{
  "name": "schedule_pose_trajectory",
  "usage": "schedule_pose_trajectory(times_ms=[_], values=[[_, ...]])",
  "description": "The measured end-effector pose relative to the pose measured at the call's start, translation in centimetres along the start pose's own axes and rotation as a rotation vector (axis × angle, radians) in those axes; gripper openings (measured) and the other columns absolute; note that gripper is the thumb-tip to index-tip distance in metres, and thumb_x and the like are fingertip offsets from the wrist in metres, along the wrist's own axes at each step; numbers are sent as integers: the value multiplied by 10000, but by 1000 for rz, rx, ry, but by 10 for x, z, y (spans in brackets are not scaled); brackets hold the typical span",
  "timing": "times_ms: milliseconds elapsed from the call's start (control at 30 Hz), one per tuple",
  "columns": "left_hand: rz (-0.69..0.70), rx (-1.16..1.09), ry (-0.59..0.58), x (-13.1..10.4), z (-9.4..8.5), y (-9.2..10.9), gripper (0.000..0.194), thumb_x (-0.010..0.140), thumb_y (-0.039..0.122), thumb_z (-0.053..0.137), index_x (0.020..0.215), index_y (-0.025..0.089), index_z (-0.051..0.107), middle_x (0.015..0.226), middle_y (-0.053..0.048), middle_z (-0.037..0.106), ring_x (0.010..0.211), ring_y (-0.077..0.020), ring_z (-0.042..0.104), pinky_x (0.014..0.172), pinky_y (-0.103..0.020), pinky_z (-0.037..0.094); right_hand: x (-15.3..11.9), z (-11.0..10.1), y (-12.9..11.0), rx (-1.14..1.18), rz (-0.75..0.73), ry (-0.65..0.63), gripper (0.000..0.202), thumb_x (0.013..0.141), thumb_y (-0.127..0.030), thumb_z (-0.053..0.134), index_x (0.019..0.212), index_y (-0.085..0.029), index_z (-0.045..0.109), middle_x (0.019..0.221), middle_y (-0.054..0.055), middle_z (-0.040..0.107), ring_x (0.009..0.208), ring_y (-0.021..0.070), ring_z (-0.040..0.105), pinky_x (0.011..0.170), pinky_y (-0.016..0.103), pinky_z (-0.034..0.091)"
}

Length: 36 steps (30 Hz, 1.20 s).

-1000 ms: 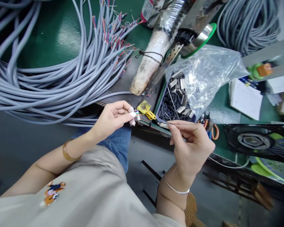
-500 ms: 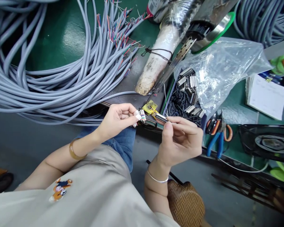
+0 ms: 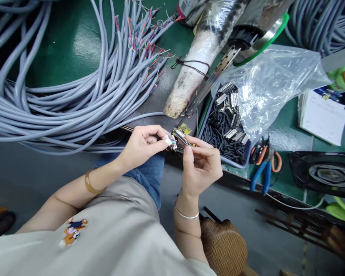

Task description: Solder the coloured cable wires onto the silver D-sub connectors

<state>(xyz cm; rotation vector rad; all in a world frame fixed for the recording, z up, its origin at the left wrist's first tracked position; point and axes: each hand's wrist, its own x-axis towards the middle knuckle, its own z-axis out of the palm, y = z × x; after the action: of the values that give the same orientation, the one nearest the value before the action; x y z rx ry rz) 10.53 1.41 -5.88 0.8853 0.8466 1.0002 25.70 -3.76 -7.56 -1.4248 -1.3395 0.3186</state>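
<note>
My left hand (image 3: 145, 147) pinches a small connector piece (image 3: 172, 143) with thin coloured wires, near the table edge. Close on its right, my right hand (image 3: 202, 163) grips a metal and black multi-pin connector (image 3: 180, 136) between thumb and fingers. The two pieces are almost side by side; whether they touch cannot be made out. Behind them lies a yellow taped piece (image 3: 184, 128). A thin wire (image 3: 197, 120) stands up behind my right hand. Right of it, a bin (image 3: 232, 162) holds small black sleeves and several metal connectors.
Grey cables (image 3: 74, 111) with stripped, coloured ends fill the left side. A wrapped white tube (image 3: 189, 76) slants down at centre. A plastic bag (image 3: 273, 84) overlaps the bin. Pliers (image 3: 264, 168), a paper pad (image 3: 322, 115) and a black fan-like part (image 3: 324, 172) sit right.
My right hand has moved left with its connector, bringing it close to the piece in my left hand. More of the bin now shows. My left hand has barely moved.
</note>
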Motion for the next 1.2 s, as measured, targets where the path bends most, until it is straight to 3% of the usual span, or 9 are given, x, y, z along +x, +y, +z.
schedule_pose_trajectory(times_ms=[100,333,1200], values=[[-11,20,15,2,0,-1,208,733,249,810,669,127,654,726,-25,678,496,-38,443,434,-192,318,2,0,1,51,46,-50,113,929,-290,677,864,-248,595,1039,68,779,948,228,767,754,381,631],[0,0,23,7,-1,-2,163,752,233,770,686,131,661,718,-24,662,640,-95,590,627,-223,499,9,1,4,94,61,-93,117,900,-254,693,826,-249,603,1027,50,781,939,221,764,767,386,628],[26,18,35,15,3,1,167,740,222,751,669,147,619,694,-6,623,620,-90,573,614,-212,516,20,6,8,204,-44,-45,146,852,-122,749,821,-219,644,998,16,793,889,159,752,752,312,614]])
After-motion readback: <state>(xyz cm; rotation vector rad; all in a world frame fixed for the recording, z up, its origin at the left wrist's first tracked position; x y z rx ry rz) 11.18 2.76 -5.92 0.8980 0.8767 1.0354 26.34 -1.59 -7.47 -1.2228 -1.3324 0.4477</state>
